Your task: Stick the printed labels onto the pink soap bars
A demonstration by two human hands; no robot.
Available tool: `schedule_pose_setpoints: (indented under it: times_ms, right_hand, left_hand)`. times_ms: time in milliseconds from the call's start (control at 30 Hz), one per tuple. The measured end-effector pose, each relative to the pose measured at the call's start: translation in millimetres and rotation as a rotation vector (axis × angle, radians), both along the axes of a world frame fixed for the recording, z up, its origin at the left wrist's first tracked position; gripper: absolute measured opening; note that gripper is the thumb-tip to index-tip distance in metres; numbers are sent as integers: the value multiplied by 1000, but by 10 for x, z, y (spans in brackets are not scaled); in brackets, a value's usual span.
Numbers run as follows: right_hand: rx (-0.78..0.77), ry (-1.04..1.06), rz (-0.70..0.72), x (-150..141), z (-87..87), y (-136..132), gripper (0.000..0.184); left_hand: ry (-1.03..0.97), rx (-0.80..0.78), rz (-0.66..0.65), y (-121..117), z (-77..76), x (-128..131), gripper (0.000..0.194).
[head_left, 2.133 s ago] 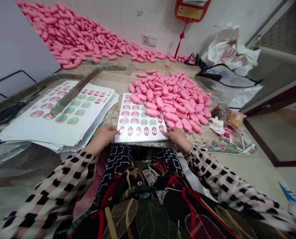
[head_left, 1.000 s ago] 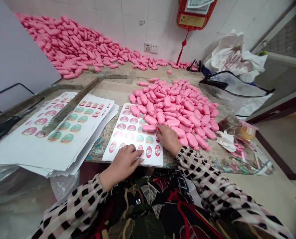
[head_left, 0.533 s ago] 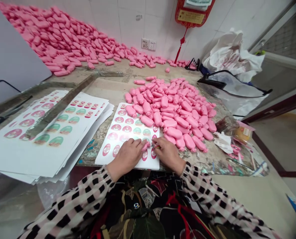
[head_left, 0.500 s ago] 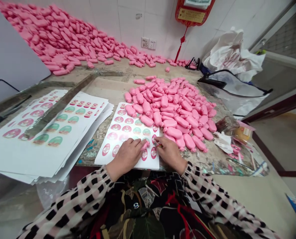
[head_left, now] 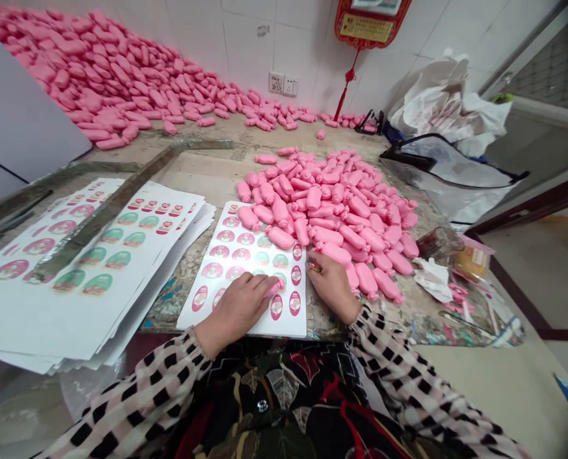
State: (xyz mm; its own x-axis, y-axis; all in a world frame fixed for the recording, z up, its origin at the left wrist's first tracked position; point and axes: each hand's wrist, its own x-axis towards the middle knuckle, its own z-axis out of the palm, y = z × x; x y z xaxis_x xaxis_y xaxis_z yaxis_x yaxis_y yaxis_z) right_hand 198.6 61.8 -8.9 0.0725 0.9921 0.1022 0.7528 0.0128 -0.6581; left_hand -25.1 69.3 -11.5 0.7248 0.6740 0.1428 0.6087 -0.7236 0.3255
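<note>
My left hand is closed around a small pink sausage-shaped piece, whose knotted end pokes out past the fingers. Beneath it lies a white sticker sheet printed with rows of pink and green labels. My right hand rests just off the sheet's right edge, fingers pinched together. Something thin and small shows at its fingertips, too little of it to name. Right behind both hands spreads a pile of pink sausage-shaped pieces, a few overlapping the top of the sheet.
Stacked printed sheets lie to the left under a flat metal bar. A large heap of pink pieces lines the wall. At the right are a clear zip bag, a crumpled tissue and a food packet.
My right hand has drawn back to the right, away from the left hand and off the sheet. The left hand keeps the pink piece above the sheet. The view has shifted slightly.
</note>
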Motion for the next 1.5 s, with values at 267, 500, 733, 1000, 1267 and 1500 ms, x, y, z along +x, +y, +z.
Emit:
schedule_pose_setpoints:
  times_ms: [267, 500, 733, 1000, 1267, 1500]
  right_hand:
    - [-27, 99, -68, 27, -16, 152, 34]
    - [4, 25, -108, 53, -40, 169, 34]
    - [65, -147, -103, -185, -62, 319, 46]
    - [-5, -262, 80, -440, -21, 461, 47]
    - [-45, -538, -284, 83, 265, -117, 44]
    - [-195, -637, -224, 175, 96, -48, 60]
  left_hand:
    - [-8, 92, 30, -38, -130, -10, 35]
    - [-28, 94, 42, -66, -166, -37, 38]
    - [-40, 112, 48, -67, -178, -37, 40]
    - [-18, 101, 30, -65, -186, -46, 38]
    - [-40, 84, 30, -49, -189, -50, 40]
    - [-47, 104, 42, -55, -195, -48, 39]
